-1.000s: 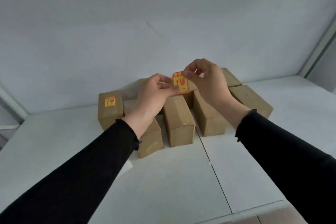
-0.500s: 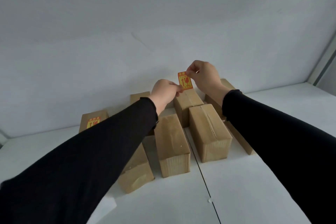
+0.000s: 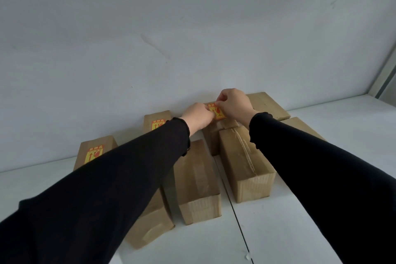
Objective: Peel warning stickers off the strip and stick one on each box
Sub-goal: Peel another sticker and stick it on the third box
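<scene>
pressing sticker on box, both hands

Matt brown cardboard boxes w/ glossy tape; smooth white table

Both hands, left and right, press a yellow sticker onto a back-row box.
</scene>
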### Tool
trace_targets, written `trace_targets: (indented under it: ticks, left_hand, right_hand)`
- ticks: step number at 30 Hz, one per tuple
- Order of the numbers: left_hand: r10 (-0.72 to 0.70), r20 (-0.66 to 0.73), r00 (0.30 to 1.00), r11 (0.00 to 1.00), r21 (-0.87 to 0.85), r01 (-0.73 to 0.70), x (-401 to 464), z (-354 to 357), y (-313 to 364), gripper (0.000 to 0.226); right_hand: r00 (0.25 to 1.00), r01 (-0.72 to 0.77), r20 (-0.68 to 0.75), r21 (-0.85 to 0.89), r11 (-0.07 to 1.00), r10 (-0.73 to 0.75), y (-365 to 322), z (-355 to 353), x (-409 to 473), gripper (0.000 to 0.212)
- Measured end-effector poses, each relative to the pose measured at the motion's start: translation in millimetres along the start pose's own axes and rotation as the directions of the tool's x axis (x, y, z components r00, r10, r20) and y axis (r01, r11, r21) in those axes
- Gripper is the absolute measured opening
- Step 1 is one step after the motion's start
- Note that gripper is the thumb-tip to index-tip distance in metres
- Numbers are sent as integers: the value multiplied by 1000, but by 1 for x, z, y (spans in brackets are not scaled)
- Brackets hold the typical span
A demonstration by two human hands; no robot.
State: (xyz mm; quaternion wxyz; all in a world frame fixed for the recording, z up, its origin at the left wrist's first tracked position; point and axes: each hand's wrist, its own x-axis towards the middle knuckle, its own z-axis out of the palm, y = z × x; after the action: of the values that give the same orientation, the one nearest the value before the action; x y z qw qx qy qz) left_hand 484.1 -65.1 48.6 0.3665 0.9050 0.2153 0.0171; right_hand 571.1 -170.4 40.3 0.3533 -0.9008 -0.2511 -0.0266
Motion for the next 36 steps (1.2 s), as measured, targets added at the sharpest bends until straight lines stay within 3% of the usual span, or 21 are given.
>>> trace_targets:
  ticks: [12,19,25,29,36]
  left_hand:
    - [-113,33,993,985,-129,116,10,3,1,11]
    - [-18,12,1000,999,30,17,9,4,-2,18]
    - [80,-91,993,988,136,-67,4,5,-6,19]
    - [155,-135,979,981,135,-137,-1,7,-11,31]
    - [156,-106,982,975,178,-136,-1,5,-11,41]
  right_hand:
    - [1000,9,19,-70,998,-8,4,1,5,7]
    - [999,38,11,-108,993,-37,5,7,5,7]
    - [999,43,-19,-163,986,-47,5,10,5,8]
    - [999,27,-37,-180,983,-34,5,11,5,13]
    - [999,-19,-51,-173,985,11,1,13,5,16]
